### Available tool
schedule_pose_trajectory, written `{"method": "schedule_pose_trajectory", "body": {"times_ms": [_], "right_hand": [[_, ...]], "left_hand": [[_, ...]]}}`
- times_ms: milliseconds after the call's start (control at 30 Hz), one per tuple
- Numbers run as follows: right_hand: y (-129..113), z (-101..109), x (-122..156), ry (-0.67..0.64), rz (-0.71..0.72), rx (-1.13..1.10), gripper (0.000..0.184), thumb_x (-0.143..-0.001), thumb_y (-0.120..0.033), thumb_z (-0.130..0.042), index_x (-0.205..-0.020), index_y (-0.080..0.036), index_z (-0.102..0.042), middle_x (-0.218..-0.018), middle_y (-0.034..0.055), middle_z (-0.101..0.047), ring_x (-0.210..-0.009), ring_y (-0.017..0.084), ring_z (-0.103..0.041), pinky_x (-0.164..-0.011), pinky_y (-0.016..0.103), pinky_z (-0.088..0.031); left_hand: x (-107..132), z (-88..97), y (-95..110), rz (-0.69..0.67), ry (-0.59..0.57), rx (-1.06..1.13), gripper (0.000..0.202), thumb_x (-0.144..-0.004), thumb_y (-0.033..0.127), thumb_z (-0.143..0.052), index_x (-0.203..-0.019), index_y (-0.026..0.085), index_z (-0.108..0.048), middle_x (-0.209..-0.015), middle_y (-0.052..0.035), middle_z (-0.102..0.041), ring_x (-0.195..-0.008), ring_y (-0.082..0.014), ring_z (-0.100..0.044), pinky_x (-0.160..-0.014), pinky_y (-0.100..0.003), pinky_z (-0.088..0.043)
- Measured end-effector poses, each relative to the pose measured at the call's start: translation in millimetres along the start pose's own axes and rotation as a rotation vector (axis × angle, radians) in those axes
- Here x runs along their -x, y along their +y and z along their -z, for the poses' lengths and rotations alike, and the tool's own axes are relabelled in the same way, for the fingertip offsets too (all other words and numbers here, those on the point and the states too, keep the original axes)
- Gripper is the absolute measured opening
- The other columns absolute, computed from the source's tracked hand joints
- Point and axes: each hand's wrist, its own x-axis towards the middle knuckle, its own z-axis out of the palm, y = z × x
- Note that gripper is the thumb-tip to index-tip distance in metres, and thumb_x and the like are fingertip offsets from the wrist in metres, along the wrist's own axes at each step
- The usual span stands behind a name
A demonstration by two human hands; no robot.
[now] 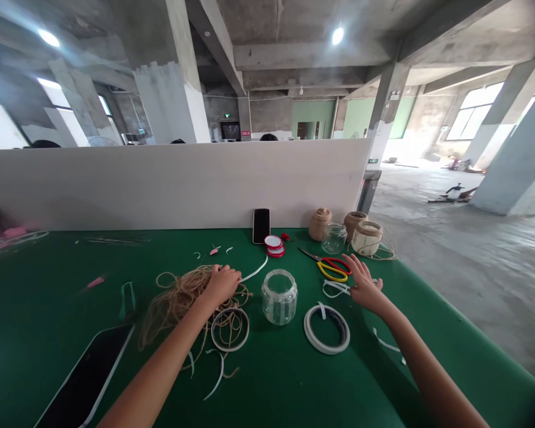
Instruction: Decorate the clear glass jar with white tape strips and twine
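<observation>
My left hand (224, 283) rests at the right edge of a tangled heap of jute twine (178, 303), fingers curled, with the end of a narrow white strip (255, 273) at its fingertips. My right hand (364, 283) is spread palm down over some loose white strips (336, 288), just right of scissors (334, 268) with red and yellow handles. An upright clear glass jar (279, 300) stands between the hands, touched by neither. In front of the right hand lies a white tape roll (310, 336); a thinner tape ring (230, 348) overlaps the twine.
Twine-wrapped jars (367, 239) and a small glass jar (334, 239) stand at the back right. A phone (261, 226) leans against the white partition (173, 187), near red-rimmed lids (275, 245). A large dark tablet or phone (87, 377) lies front left. Tape scraps (216, 374) dot the green table.
</observation>
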Motion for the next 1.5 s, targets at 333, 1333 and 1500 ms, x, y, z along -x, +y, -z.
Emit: {"method": "schedule_pose_trajectory", "body": {"times_ms": [333,1333,1500], "right_hand": [[-72,56,46,0.122,0.233,0.212,0.051,-0.081,-0.008,-0.035,-0.127,-0.026,-0.047,-0.140,0.0074,-0.039,-0.129,0.036,-0.030,-0.091,0.074,-0.019],[-4,12,35,0.249,0.093,0.402,0.032,-0.079,-0.003,-0.040,-0.093,-0.019,-0.065,-0.101,0.0087,-0.065,-0.096,0.024,-0.054,-0.082,0.036,-0.032],[13,2,32,0.215,0.035,0.365,0.026,-0.085,-0.015,-0.039,-0.081,-0.017,-0.065,-0.081,0.0076,-0.065,-0.076,0.019,-0.057,-0.061,0.028,-0.035]], "left_hand": [[8,78.1,34,0.033,0.227,0.283,0.024,-0.088,0.025,-0.039,-0.106,0.018,-0.055,-0.094,-0.0064,-0.063,-0.084,-0.0172,-0.059,-0.072,-0.029,-0.047],[33,1.1,5,0.028,0.087,-0.141,0.020,-0.084,0.018,-0.042,-0.079,0.017,-0.061,-0.093,-0.0116,-0.062,-0.098,-0.0299,-0.051,-0.087,-0.049,-0.032],[36,26.3,-8,0.040,0.128,-0.146,0.028,-0.090,0.028,-0.035,-0.086,0.019,-0.061,-0.093,-0.0081,-0.063,-0.091,-0.0246,-0.054,-0.079,-0.040,-0.039]]}}
